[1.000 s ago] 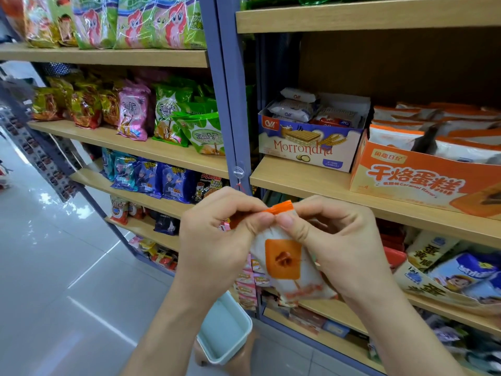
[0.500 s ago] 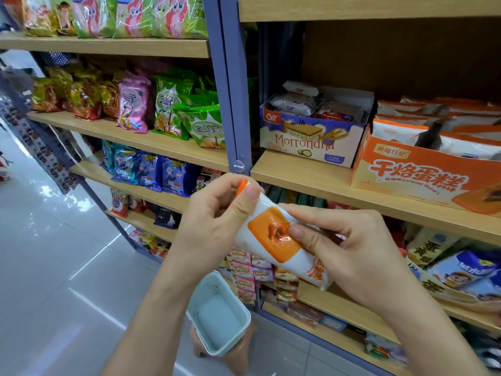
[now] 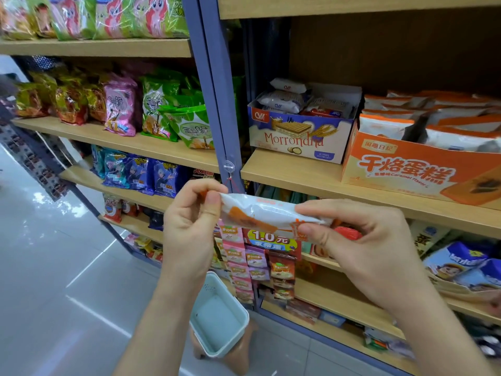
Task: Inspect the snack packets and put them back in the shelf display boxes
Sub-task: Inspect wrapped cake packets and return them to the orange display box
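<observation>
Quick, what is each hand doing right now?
Left hand: pinching one end of the packet.
Right hand: pinching the packet's other end.

The upright post (image 3: 217, 104) looks like smooth painted metal. Right of it, the shelf board (image 3: 298, 175) is matt wood-grain and the orange display box (image 3: 406, 169) printed cardboard with a slight sheen. In front of the post, the snack packet (image 3: 271, 213) is glossy plastic film. Left of it, crinkled bags (image 3: 119, 109) shine like foil above glossy floor tiles (image 3: 54, 267).

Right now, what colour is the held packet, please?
The packet is white with orange patches, head view.
</observation>
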